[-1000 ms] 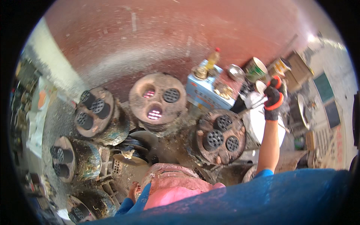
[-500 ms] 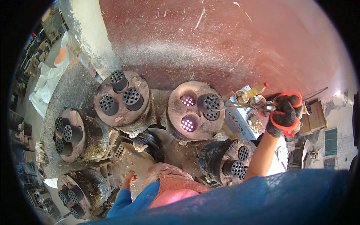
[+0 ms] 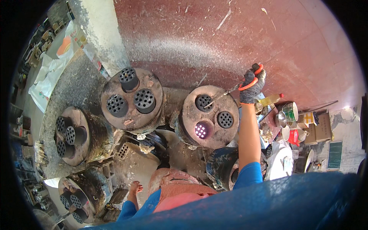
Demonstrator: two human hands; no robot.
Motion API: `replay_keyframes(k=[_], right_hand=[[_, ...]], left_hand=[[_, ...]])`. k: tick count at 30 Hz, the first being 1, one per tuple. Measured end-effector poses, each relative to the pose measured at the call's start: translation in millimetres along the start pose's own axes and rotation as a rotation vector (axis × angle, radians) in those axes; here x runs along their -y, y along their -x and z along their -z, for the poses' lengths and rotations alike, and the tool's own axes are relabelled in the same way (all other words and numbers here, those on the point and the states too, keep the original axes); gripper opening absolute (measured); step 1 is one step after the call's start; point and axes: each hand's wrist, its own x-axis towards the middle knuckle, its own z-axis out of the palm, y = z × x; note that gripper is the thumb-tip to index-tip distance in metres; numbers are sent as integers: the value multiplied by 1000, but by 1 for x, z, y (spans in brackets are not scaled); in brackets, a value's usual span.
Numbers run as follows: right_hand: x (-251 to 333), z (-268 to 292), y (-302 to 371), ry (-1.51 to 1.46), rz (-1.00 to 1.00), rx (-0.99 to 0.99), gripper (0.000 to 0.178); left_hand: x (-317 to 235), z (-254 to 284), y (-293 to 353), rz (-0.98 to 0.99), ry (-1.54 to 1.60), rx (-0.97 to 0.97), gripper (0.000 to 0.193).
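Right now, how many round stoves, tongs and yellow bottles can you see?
Round stoves: 5 (one is half hidden behind the arm)
Tongs: 1 (held in the gloved right hand)
Yellow bottle: 1
Total: 7

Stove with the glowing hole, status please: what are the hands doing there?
Right hand, gloved, grips red-handled tongs. Tips in a coal hole of the middle stove. Left hand out of view. Nothing blocking.
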Motion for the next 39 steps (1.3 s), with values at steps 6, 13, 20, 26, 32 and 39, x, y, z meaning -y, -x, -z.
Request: replay_keyframes(k=[6, 13, 20, 26, 32, 39], right_hand=[[67, -14, 19, 450, 66, 59, 27], [317, 66, 50, 881, 625, 254, 42], [512, 214, 142, 305, 67, 103, 72], [550, 285, 183, 320, 76, -73, 72], [549, 300, 170, 211, 52, 192, 67], [530, 295, 136, 466, -4, 133, 47]], left_hand=[[3, -4, -10, -7, 9, 8, 31], [-4, -17, -29, -38, -48, 69, 27], [5, -72, -46, -78, -344, 122, 24], [10, -124, -35, -219, -493, 253, 28], [14, -128, 1, -99, -474, 159, 26], [86, -91, 50, -180, -349, 28, 21]])
